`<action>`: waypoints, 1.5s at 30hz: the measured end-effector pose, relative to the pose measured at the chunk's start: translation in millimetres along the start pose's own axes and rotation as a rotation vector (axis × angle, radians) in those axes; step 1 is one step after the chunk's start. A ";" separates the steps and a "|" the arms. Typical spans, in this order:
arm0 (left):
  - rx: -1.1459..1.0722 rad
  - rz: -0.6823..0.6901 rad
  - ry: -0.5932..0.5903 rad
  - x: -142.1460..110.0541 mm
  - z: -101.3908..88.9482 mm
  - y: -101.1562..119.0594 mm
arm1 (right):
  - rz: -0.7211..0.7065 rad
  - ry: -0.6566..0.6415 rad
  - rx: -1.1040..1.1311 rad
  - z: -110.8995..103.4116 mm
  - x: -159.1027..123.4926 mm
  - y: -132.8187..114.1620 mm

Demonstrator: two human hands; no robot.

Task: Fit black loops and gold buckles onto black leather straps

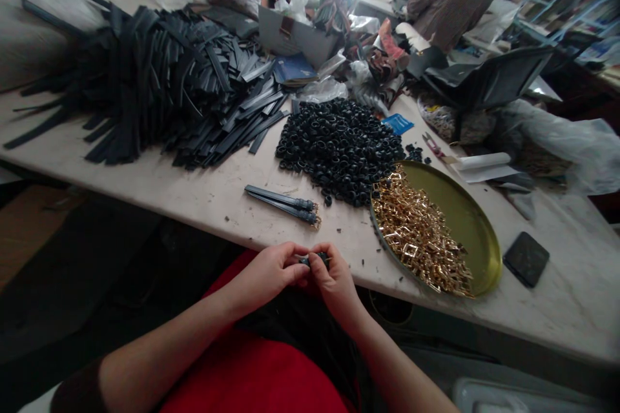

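Note:
At the table's front edge my left hand (278, 266) and my right hand (333, 274) meet, both closed on a dark strap (304, 261). Only a short piece of that strap shows between the fingertips; the rest is hidden. Just beyond my hands, finished-looking black straps with gold buckles (285, 205) lie side by side on the table. A heap of small black loops (339, 148) rises behind them. To the right, many gold buckles (421, 232) fill part of a round gold-coloured tray (477, 239).
A large pile of black strips (169, 84) covers the left of the table (203, 200). A dark flat square object (526, 259) lies right of the tray, and scissors (433, 145) lie behind it. A box (295, 32), bags and scraps crowd the back; a person (453, 0) is beyond.

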State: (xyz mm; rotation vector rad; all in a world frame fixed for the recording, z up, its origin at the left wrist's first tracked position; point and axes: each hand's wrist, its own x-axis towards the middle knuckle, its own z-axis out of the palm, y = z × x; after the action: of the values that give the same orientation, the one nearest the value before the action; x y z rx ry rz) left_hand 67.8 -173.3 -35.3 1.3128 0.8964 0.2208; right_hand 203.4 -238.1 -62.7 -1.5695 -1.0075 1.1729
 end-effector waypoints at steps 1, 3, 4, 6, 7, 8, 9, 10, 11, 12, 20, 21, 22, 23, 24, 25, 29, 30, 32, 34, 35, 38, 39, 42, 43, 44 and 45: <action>0.040 -0.009 -0.007 0.5 -0.9 -0.7 | 0.009 0.013 0.041 1.1 -0.8 1.9; 0.191 -0.023 -0.043 -0.5 -4.1 0.8 | 0.017 0.025 0.121 4.0 -2.5 5.5; 0.269 -0.023 -0.066 -1.6 -5.8 2.6 | 0.020 0.027 0.157 5.9 -3.6 7.1; 0.378 0.003 -0.093 -4.3 -7.5 6.7 | 0.023 0.032 0.208 10.3 -5.9 9.5; 0.413 0.024 -0.094 -5.4 -7.4 8.3 | 0.020 0.037 0.222 12.3 -7.0 10.2; 0.443 0.043 -0.091 -6.1 -7.1 9.5 | 0.014 0.043 0.228 13.7 -7.7 10.5; 0.476 0.059 -0.089 -6.4 -6.8 10.2 | 0.006 0.045 0.228 14.5 -8.0 10.2; 0.518 0.077 -0.084 -6.3 -7.0 10.5 | -0.007 0.043 0.221 14.2 -7.6 9.3; 0.574 0.101 -0.072 -5.9 -8.1 10.8 | -0.025 0.036 0.205 13.1 -6.5 7.7; 0.639 0.130 -0.050 -5.4 -10.2 11.2 | -0.050 0.027 0.172 11.2 -4.6 5.6; 1.001 0.254 0.072 -6.5 -32.6 30.8 | -0.307 0.082 -0.174 11.7 19.8 -7.0; 1.015 0.255 0.084 -5.4 -33.2 32.4 | -0.322 0.108 -0.168 15.5 22.6 -6.4; 1.025 0.253 0.100 -3.4 -34.1 33.0 | -0.335 0.133 -0.168 19.3 25.8 -5.9; 1.033 0.252 0.117 -0.5 -35.6 32.7 | -0.347 0.158 -0.174 22.7 29.5 -5.6; 1.040 0.252 0.135 3.0 -38.0 31.8 | -0.360 0.182 -0.189 25.6 33.7 -5.7; 1.047 0.252 0.153 6.9 -41.5 30.4 | -0.378 0.201 -0.216 27.7 38.5 -6.4; 1.072 0.259 0.251 21.1 -64.7 28.2 | -0.544 0.227 -0.583 27.7 60.0 -11.2; 1.078 0.264 0.286 24.9 -72.6 30.1 | -0.601 0.236 -0.721 26.3 64.6 -12.1; 1.090 0.268 0.370 35.6 -90.9 37.1 | -0.710 0.262 -0.939 23.5 71.5 -12.4; 1.107 0.243 0.476 52.7 -112.1 46.9 | -0.790 0.273 -1.037 21.7 75.4 -10.9; 1.117 0.216 0.535 63.8 -123.3 51.9 | -0.813 0.273 -1.055 21.3 76.6 -9.9; 1.136 0.092 0.697 100.3 -153.2 63.1 | -0.803 0.283 -1.062 21.8 78.9 -7.8; 1.138 0.048 0.734 111.1 -160.4 64.8 | -0.788 0.291 -1.053 22.2 79.4 -7.8; 1.140 -0.049 0.787 129.8 -170.8 64.2 | -0.751 0.288 -1.015 23.3 79.9 -9.9; 1.141 -0.066 0.791 130.3 -170.8 63.0 | -0.740 0.280 -1.002 23.3 79.6 -11.1; 1.142 -0.074 0.793 127.8 -169.5 61.7 | -0.733 0.269 -0.986 22.9 79.1 -12.1; 1.141 -0.072 0.796 122.3 -167.2 60.8 | -0.732 0.259 -0.966 21.7 78.4 -12.9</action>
State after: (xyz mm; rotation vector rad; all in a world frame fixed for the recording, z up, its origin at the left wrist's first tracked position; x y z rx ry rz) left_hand 55.8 42.3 -32.4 2.2935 1.8967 0.1720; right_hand 198.1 -156.4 -71.8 -1.7041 -1.8916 -0.0803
